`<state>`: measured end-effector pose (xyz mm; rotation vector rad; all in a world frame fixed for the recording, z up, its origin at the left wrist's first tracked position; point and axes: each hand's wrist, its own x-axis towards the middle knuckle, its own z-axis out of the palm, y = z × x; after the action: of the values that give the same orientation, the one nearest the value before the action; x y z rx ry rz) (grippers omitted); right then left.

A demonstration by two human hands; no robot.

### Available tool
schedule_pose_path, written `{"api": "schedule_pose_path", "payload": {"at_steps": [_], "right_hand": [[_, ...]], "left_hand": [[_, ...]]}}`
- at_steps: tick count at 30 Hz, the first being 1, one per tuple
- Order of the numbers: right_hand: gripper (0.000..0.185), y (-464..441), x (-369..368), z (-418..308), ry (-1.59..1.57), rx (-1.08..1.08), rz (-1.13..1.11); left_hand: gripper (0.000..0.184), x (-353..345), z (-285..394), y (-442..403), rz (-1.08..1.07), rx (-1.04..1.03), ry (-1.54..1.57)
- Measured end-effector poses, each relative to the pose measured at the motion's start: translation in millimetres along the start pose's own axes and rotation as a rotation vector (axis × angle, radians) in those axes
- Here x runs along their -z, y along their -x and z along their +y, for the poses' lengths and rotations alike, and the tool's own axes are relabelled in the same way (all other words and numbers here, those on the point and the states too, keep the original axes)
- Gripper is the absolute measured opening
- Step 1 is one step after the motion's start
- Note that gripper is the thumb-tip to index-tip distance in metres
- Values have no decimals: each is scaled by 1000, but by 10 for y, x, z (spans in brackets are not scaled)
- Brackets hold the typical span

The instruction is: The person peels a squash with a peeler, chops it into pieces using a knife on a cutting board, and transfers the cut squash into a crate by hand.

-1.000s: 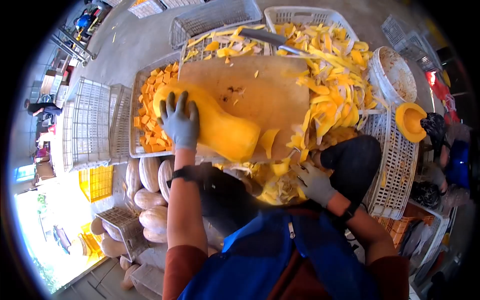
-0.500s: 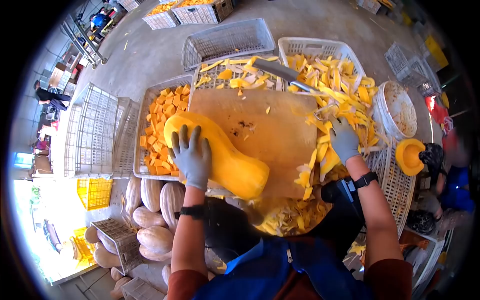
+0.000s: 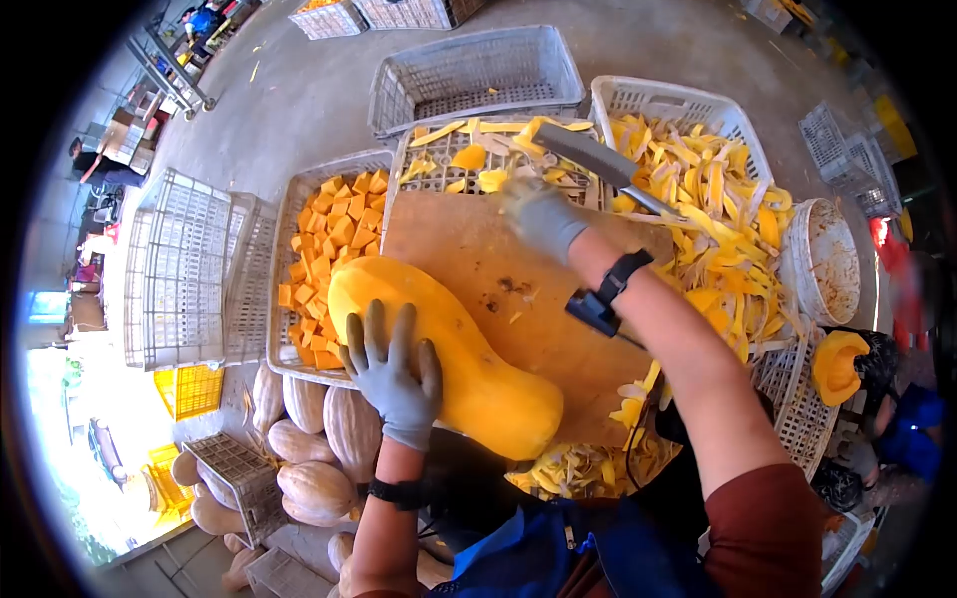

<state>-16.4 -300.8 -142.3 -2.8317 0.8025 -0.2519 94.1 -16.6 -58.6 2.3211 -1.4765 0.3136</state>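
A peeled, bright orange butternut squash (image 3: 469, 369) lies slantwise on the wooden cutting board (image 3: 583, 349). My left hand (image 3: 394, 374), in a grey glove, rests on its near left side with the fingers spread. My right hand (image 3: 543, 219), also gloved, reaches across the far part of the board, close to squash scraps (image 3: 469, 157) on the crate top behind it. Its fingers are smeared by motion, so whether they hold anything is unclear. Just beyond it lies a large knife (image 3: 588, 154), its handle pointing right over the peels.
Orange squash cubes (image 3: 339, 219) fill a crate left of the board. Peelings (image 3: 733, 189) heap in a white crate at the right, beside a white bucket (image 3: 824, 259). Unpeeled squashes (image 3: 309, 483) lie on the floor at lower left. Another person's gloved hand holds a squash piece (image 3: 839, 367) at right.
My right hand has swung from the peelings at the right to the board's far edge. My left hand stays on the squash. The view has shifted slightly.
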Motion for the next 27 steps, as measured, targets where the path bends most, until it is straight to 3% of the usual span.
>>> {"api": "schedule_pose_path", "payload": {"at_steps": [2,5,7,11,14,16,18,22,23,27], "right_hand": [[32,144,-64,-184,-157,-133,-181],[38,906,121,-400,-271,-182,379],[49,1637,351,-617,-113,-338,397],[70,2933,349,-857,112,-603,114],[84,3237,226,-427,271,-896,216],[96,3180,222,78,-7,-1196,356],[103,2965,93,401,-19,-1434,242],[97,2921,143,519,-31,-1411,-63],[87,3005,87,568,57,-1359,12],[66,3040,234,712,-196,-1023,107]], "left_hand": [[44,11,21,-30,-21,-19,-1],[42,-30,-42,6,22,-68,21],[41,-45,-59,25,37,-79,36],[40,-46,-83,37,58,-97,37],[40,-61,-86,60,68,-114,28],[40,-56,-93,67,78,-113,16],[42,-80,-111,70,104,-91,46],[42,-62,-111,106,112,-63,59],[40,-9,-80,105,103,-67,22],[41,8,-83,127,96,-27,56]]}}
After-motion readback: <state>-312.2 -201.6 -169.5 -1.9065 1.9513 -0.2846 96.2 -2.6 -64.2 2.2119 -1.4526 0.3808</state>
